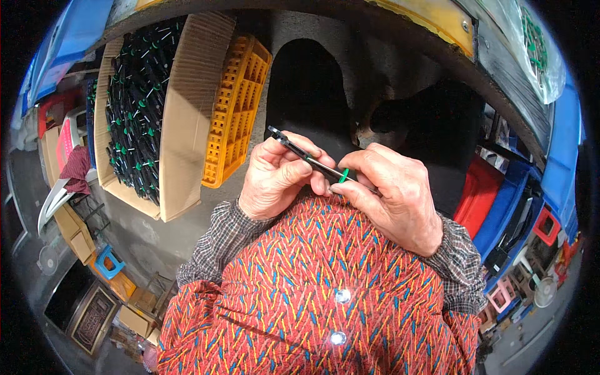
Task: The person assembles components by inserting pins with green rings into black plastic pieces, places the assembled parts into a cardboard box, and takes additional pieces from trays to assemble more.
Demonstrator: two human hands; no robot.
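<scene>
A slim, dark, stick-shaped part (324,167) lies slantwise between my two hands above my lap. I cannot make out its exact kind. My left hand (274,178) is closed round its left half, with the narrow end poking out past the fingers. At the other end, my right hand (394,197) pinches it with thumb and forefinger beside a small green piece (344,175). That green piece sits across the dark part, close to the right fingertips, which partly hide this end.
Left of my knees, a cardboard box (181,119) holds many similar black parts (137,119) with green pieces. A yellow plastic crate (234,112) stands beside it. The bench edge (431,44) runs ahead, bearing a clear bag (534,50). Red (478,194) and blue bins (503,219) stand right.
</scene>
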